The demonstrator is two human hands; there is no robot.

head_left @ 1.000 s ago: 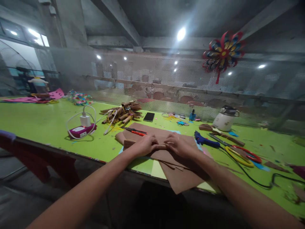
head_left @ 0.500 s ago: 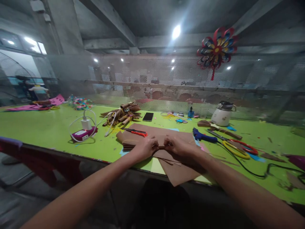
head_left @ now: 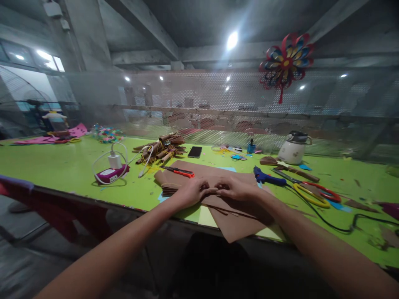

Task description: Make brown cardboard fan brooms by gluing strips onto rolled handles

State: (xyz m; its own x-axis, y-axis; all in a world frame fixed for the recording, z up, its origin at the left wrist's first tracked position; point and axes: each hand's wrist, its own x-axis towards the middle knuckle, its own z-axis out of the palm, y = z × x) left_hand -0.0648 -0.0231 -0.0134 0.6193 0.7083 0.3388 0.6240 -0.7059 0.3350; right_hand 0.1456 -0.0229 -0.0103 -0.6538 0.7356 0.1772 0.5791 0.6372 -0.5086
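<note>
A thin roll of brown paper [head_left: 213, 191] is pinched between my two hands, just over brown paper sheets [head_left: 218, 171]. My left hand [head_left: 193, 192] grips its left end with curled fingers. At the other end, my right hand [head_left: 233, 188] closes on it the same way, the fingertips nearly meeting. Much of the roll is hidden by the fingers. Orange-handled scissors [head_left: 181, 171] lie on the sheets beyond my left hand. Beneath my right forearm, a sheet's corner [head_left: 232, 230] hangs over the table's front edge. A blue glue gun [head_left: 269, 177] rests right of the sheets.
Bundled brown paper rolls [head_left: 162, 149] and a phone [head_left: 195, 152] lie at the back of the green table [head_left: 71, 162]. A purple power strip [head_left: 110, 173] sits left. Larger scissors [head_left: 311, 195], a black cord [head_left: 336, 228] and a white kettle-like jug [head_left: 292, 149] are to the right.
Both hands stay on the paper roll, with small finger movements; the right hand's fingers now lie flatter along it. The whole view has shifted slightly.
</note>
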